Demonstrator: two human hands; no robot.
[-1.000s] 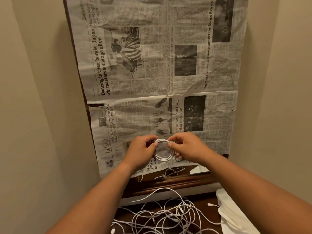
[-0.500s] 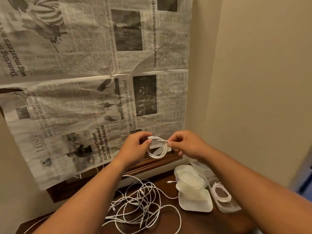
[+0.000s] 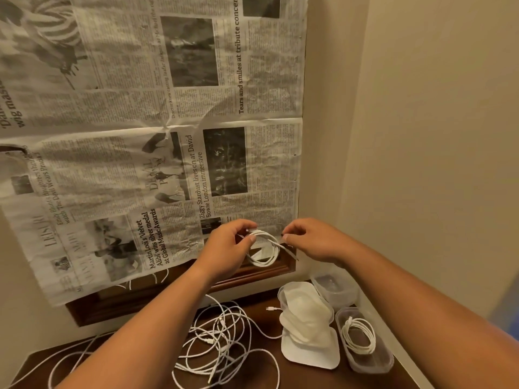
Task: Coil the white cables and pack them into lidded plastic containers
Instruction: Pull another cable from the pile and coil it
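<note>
I hold a small coil of white cable [image 3: 265, 249] up in front of the newspaper-covered wall. My left hand [image 3: 227, 248] grips the coil's left side. My right hand [image 3: 314, 240] pinches the cable's loose end at the coil's upper right. Below, a tangle of loose white cables [image 3: 222, 338] lies on the dark wooden tabletop. At the right, an open clear plastic container [image 3: 365, 363] holds one coiled white cable [image 3: 361, 334]. Another clear container [image 3: 335, 287] stands behind it, and a stack of translucent lids [image 3: 307, 318] sits just left of them.
Newspaper sheets [image 3: 157, 136] cover the wall ahead above a dark wood ledge [image 3: 174, 290]. A plain beige wall [image 3: 435, 164] closes in on the right, right beside the containers. A cable connector [image 3: 271, 308] lies near the lids.
My view has swung right and down, bringing the containers and lids into sight. Both hands keep hold of the coil, which hangs slightly lower between them.
</note>
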